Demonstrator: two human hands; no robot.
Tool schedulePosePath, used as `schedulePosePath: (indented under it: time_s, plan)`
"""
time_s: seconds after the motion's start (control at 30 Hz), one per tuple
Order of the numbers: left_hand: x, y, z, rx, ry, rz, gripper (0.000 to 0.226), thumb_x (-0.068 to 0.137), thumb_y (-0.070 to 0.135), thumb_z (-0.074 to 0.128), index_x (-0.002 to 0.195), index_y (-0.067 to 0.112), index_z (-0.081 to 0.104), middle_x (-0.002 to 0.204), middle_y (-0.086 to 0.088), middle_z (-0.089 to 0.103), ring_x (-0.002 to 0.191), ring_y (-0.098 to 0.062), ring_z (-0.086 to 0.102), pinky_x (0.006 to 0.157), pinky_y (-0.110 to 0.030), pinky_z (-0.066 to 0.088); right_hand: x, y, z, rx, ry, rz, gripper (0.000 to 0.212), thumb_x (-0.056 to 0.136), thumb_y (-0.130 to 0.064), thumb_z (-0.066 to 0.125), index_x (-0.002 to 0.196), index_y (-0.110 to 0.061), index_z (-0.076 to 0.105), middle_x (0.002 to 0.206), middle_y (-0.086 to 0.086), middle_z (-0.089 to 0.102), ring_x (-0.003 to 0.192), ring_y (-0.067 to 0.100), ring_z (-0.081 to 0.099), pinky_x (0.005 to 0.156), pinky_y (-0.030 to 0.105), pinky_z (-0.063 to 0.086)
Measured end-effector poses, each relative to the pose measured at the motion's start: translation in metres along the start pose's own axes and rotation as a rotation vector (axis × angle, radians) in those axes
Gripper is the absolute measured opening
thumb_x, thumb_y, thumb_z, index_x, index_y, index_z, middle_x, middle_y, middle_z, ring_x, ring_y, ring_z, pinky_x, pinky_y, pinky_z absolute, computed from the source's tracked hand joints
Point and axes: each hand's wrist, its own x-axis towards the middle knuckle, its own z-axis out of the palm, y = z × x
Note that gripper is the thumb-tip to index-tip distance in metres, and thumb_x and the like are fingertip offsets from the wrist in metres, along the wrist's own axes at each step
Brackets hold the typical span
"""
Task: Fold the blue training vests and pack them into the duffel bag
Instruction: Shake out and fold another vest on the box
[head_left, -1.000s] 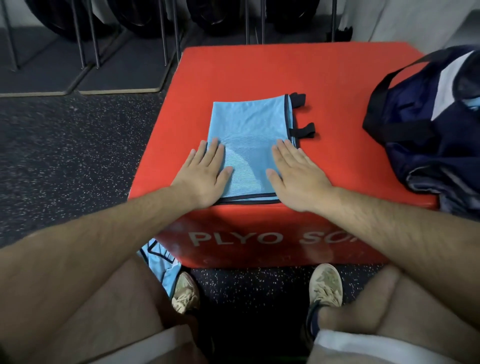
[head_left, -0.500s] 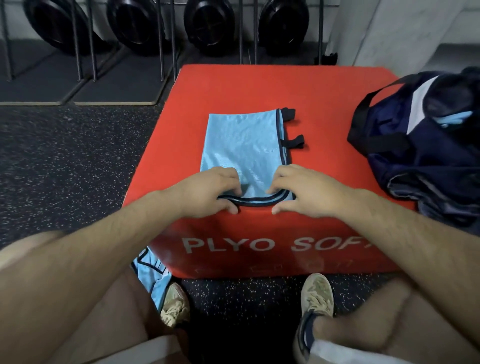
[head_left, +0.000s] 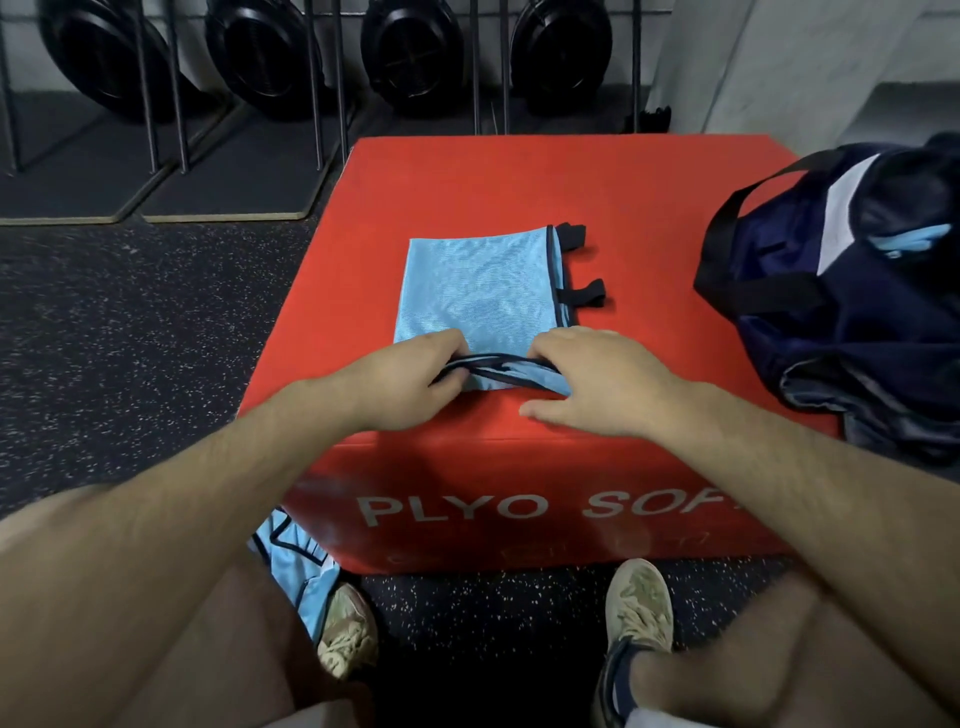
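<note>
A light blue mesh vest (head_left: 478, 291) with dark trim lies folded into a narrow strip on the red plyo box (head_left: 519, 176). My left hand (head_left: 405, 379) and my right hand (head_left: 602, 384) each pinch a corner of its near hem, which is lifted a little off the box. The navy duffel bag (head_left: 852, 291) sits on the box's right side, with a bit of light blue cloth (head_left: 909, 241) showing in its opening. Another blue vest (head_left: 301, 577) lies on the floor by my left foot.
Black weight plates (head_left: 260, 57) stand in a metal rack at the back, on grey mats. Dark speckled rubber floor surrounds the box. My two shoes (head_left: 639, 603) stand just in front of the box. A pale wall rises at the back right.
My hands went from lying flat on the vest to curling onto its near hem, and now lift that hem off the box. The camera view has tilted up a little.
</note>
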Motion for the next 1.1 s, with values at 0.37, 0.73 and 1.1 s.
schedulePosePath:
  time_s: [0.37,0.73,1.1]
  plan:
    - [-0.006,-0.002,-0.029,0.055,-0.024,-0.030,0.025,0.079,0.003,0.061,0.097,0.017,0.052,0.093,0.006,0.053,0.083,-0.017,0.052,0.073,-0.033,0.043,0.007,0.016,-0.007,0.121,-0.064,-0.003,0.013,0.086,-0.026,0.062,0.095,-0.017,0.061,0.089,-0.004,0.055,0.095,0.023,0.054,0.081,0.039,0.044]
    - [-0.004,0.000,-0.063,-0.643,0.119,-0.296,0.010,0.087,-0.002,0.064,0.088,0.009,0.063,0.070,0.001,0.058,0.061,-0.008,0.051,0.055,-0.020,0.042,0.009,0.030,-0.062,0.683,-0.189,0.177,0.016,0.079,-0.017,0.080,0.087,-0.013,0.067,0.073,0.008,0.070,0.067,0.015,0.058,0.067,0.041,0.048]
    - [0.065,-0.044,-0.042,-0.542,0.461,-0.539,0.026,0.093,0.033,0.066,0.084,0.009,0.060,0.071,0.002,0.053,0.063,-0.014,0.047,0.056,-0.026,0.036,0.083,0.043,-0.020,0.664,0.279,0.445,0.032,0.093,-0.021,0.065,0.122,-0.025,0.055,0.097,-0.005,0.063,0.078,0.011,0.059,0.067,0.028,0.044]
